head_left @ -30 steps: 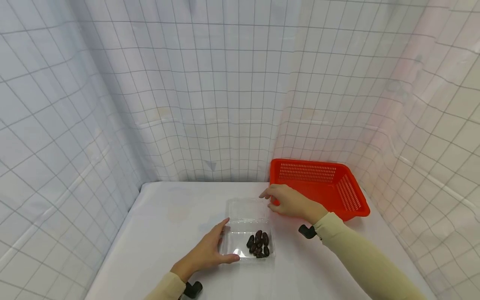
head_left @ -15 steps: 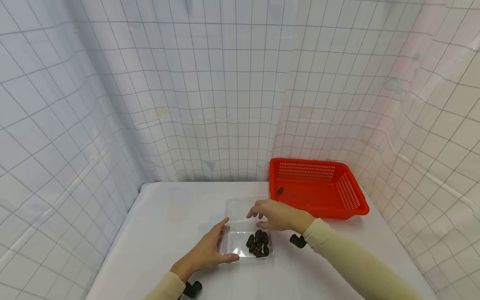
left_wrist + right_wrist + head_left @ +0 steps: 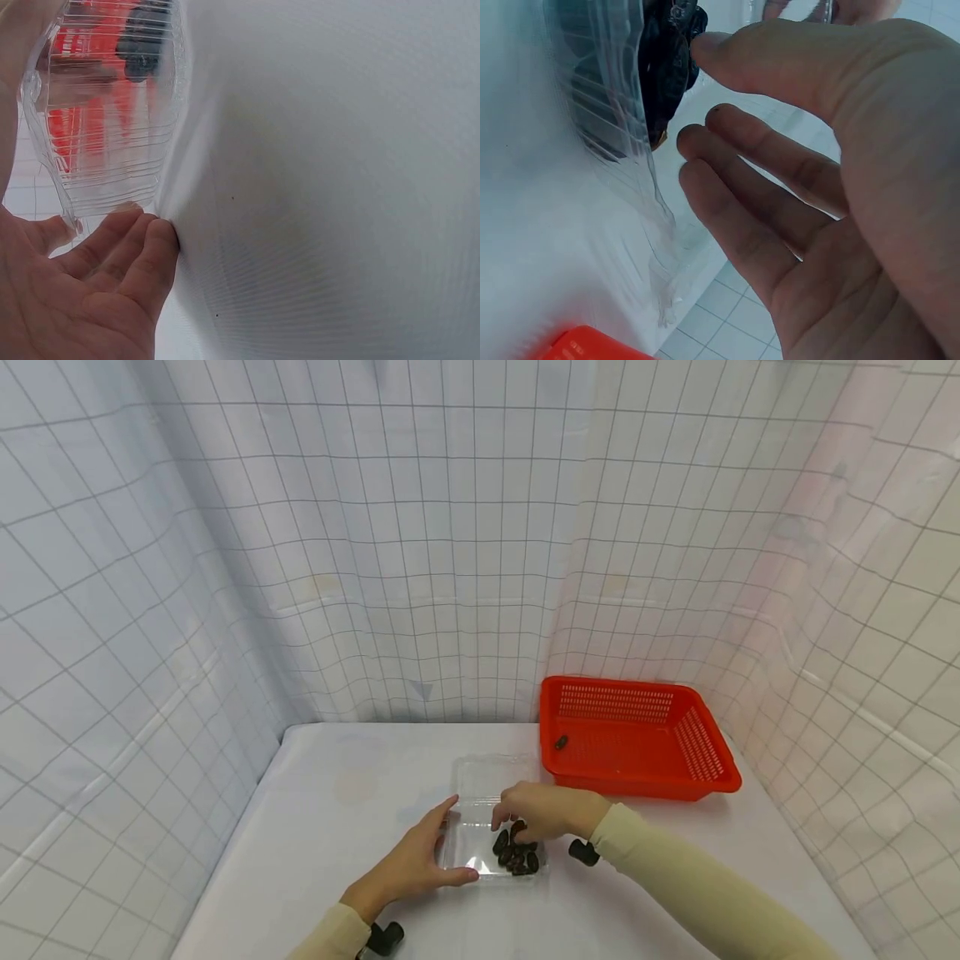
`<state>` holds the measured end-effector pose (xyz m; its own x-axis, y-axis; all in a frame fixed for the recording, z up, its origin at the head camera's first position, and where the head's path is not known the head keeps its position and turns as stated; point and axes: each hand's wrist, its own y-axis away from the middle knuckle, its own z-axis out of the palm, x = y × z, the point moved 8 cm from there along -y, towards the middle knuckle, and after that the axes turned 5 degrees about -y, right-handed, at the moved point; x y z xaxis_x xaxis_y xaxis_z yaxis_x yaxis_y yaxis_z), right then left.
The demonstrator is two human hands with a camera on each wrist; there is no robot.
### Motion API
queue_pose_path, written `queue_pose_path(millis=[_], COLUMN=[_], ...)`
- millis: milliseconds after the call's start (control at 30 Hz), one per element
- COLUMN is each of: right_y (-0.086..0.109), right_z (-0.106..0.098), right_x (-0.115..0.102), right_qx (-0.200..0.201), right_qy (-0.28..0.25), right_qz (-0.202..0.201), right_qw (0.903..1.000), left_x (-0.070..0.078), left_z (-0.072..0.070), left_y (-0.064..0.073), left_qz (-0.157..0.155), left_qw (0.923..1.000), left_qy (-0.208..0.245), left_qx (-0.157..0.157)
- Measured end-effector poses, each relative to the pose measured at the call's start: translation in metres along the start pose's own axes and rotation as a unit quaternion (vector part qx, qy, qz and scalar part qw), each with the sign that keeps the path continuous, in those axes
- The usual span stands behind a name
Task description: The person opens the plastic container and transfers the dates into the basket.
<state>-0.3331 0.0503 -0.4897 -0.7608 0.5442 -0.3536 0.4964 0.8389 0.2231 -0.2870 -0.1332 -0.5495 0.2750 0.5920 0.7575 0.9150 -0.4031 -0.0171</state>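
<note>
White table [image 3: 337, 793], gridded curtain behind. Red basket [image 3: 637, 777] at 2 o'clock from clear tray [image 3: 480, 814], one dark date [image 3: 560, 742] inside near its left wall. Tray's long axis runs 12 to 6; date pile [image 3: 516, 852] in near right corner. Right hand [image 3: 543, 810] is nearer, directly over pile, fingers loosely apart, tips reaching down at the dates, nothing clamped. Left hand [image 3: 416, 860] flat, fingers straight, steadies tray's 9 o'clock edge.
</note>
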Motion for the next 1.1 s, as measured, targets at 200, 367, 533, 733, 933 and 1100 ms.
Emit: queue_pose_path(millis=[200,367,533,733,933,1100], right_y=[0.002,-0.001,-0.005,-0.003,0.0,0.002], right_z=[0.004,0.008,0.013,0.011,0.004,-0.002], right_x=[-0.002,-0.004,-0.004,-0.003,-0.003,-0.002], right_qx=[-0.011,-0.008,-0.003,0.002,0.004,0.016], right_qy=[0.003,0.02,0.023,0.027,0.014,-0.002], right_qz=[0.005,-0.003,-0.01,-0.019,-0.015,-0.017], right_qw=[0.9999,0.9998,0.9997,0.9994,0.9998,0.9997], left_x=[-0.002,-0.004,-0.005,-0.006,-0.007,-0.006], left_z=[0.002,0.002,0.002,0.003,0.003,0.003], left_y=[0.0,-0.001,-0.002,-0.003,-0.002,-0.003], left_qz=[-0.004,-0.007,-0.005,-0.008,-0.008,-0.005], left_qw=[1.0,1.0,1.0,0.9999,0.9999,0.9999], left_qy=[0.001,0.003,0.004,0.008,0.005,0.011], left_qx=[-0.002,-0.004,-0.006,-0.008,-0.006,-0.006])
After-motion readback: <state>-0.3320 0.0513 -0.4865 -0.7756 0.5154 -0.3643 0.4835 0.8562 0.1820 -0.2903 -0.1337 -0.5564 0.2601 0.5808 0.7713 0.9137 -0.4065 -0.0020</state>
